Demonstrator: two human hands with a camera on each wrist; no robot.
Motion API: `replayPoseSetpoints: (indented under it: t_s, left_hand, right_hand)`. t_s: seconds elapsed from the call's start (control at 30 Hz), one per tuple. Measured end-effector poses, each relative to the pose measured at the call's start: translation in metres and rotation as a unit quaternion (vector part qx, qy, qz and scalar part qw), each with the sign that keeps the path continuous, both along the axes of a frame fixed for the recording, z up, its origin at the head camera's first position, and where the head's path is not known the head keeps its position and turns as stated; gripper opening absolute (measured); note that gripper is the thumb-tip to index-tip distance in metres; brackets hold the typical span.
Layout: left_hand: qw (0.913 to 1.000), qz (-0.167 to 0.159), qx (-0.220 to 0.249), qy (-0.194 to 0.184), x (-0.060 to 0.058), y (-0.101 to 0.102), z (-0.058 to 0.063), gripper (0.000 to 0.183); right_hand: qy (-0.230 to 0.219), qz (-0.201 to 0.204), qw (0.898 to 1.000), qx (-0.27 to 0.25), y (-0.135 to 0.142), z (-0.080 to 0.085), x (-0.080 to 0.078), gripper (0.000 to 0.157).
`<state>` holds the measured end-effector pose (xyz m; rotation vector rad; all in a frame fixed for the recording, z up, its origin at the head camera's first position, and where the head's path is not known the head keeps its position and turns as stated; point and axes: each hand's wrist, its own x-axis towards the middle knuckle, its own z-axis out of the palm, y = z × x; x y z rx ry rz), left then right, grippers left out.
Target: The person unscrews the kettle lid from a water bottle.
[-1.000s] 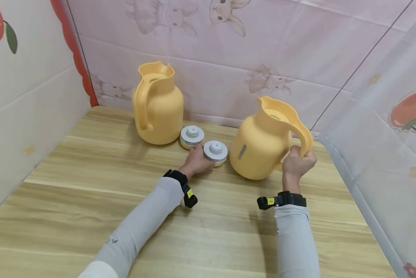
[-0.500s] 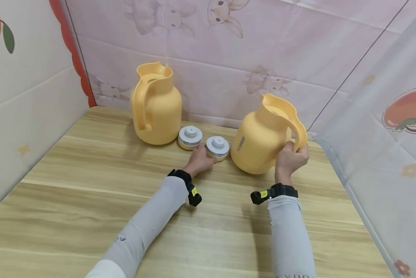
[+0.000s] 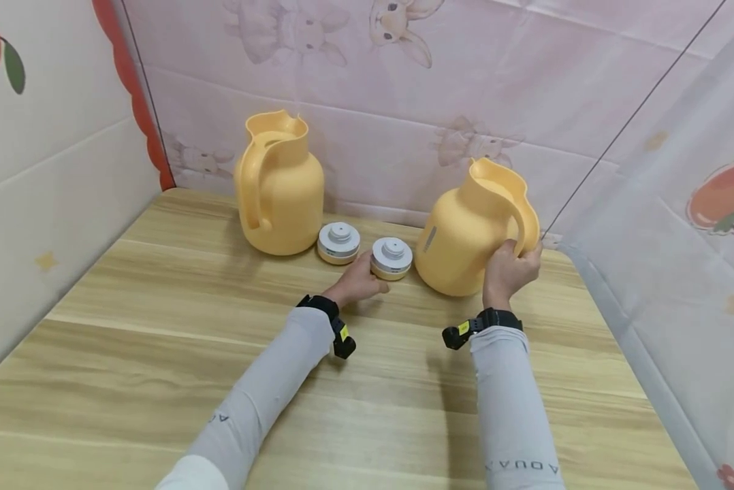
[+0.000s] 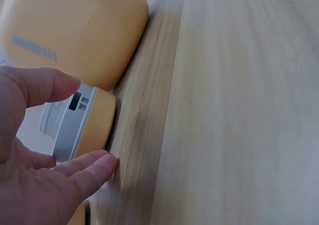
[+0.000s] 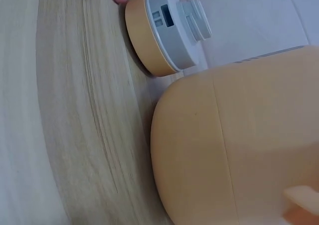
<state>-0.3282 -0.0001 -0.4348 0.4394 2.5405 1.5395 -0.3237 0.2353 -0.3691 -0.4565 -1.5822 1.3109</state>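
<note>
Near the back of the table, my left hand (image 3: 359,279) touches the right-hand stopper lid (image 3: 392,258), which is grey on top with a yellow base. In the left wrist view its fingers lie nearly straight against the lid's side, the thumb (image 4: 57,85) extended near the grey part. My right hand (image 3: 509,273) grips the handle of a yellow thermos jug (image 3: 459,238), just right of that lid. The jug stands slightly tilted, its base at the table. Part of the handle is hidden by the hand.
A second yellow thermos jug (image 3: 287,197) stands upright at the back left, handle toward me. Beside it sits another stopper lid (image 3: 339,243). A printed fabric wall (image 3: 367,156) closes off the back of the wooden table (image 3: 367,422), with more fabric at both sides.
The right-hand jug has moved toward the back wall with my right hand. My left hand and the lid it touches have shifted right and slightly back, away from the other lid.
</note>
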Motion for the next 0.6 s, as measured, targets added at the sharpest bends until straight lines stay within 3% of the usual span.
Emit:
replayPoseSetpoints:
  t_s: [0.17, 0.37, 0.5, 0.6]
  left_hand:
    - [0.9999, -0.007, -0.008, -0.005, 0.002, 0.0, 0.001, 0.087]
    - [0.9962, 0.003, -0.087, 0.004, 0.008, -0.008, 0.007, 0.082]
    - [0.9867, 0.011, -0.157, 0.039, 0.017, -0.015, 0.014, 0.072]
    - [0.9698, 0.017, -0.228, 0.084, 0.027, -0.021, 0.019, 0.069]
  right_hand:
    - [-0.027, -0.009, 1.0, 0.011, 0.002, -0.002, -0.003, 0.037]
    - [-0.096, 0.024, 0.994, 0.038, 0.004, -0.001, 0.004, 0.034]
    - [-0.162, 0.05, 0.981, 0.098, 0.006, -0.005, 0.019, 0.041]
    - [-0.234, 0.073, 0.96, 0.136, 0.008, -0.014, 0.033, 0.057]
